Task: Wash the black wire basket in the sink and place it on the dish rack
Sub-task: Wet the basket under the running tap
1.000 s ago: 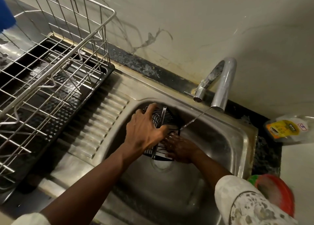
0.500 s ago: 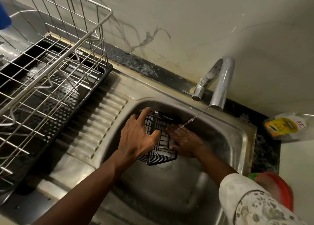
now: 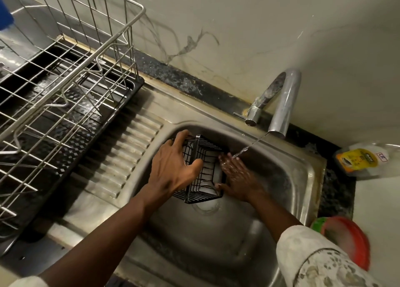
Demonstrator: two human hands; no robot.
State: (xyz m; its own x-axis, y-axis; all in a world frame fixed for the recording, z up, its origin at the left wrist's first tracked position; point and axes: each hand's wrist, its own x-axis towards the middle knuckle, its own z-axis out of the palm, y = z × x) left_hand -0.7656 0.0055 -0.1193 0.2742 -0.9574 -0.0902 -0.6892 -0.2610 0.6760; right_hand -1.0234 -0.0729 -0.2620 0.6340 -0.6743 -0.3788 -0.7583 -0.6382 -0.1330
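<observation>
The black wire basket [image 3: 205,172] is held tilted inside the steel sink [image 3: 287,191], just above the drain. My left hand [image 3: 173,167] grips its left side, fingers over the top edge and thumb on the wires. My right hand [image 3: 238,176] lies flat and wet against the basket's right side, fingers straight. A thin stream of water runs from the tap [image 3: 281,104] onto my right fingers. The wire dish rack [image 3: 65,74] stands at the left on a black drip tray [image 3: 121,104].
A ribbed steel draining board [image 3: 127,152] lies between rack and sink. A clear plastic tub with a yellow label [image 3: 363,161] sits on the counter at the right. A red and green plastic item [image 3: 346,241] is at the sink's right edge. The wall is close behind the tap.
The basket has been turned and shifted slightly left under the stream. My right hand moved from the front of the basket to lie flat on its right side.
</observation>
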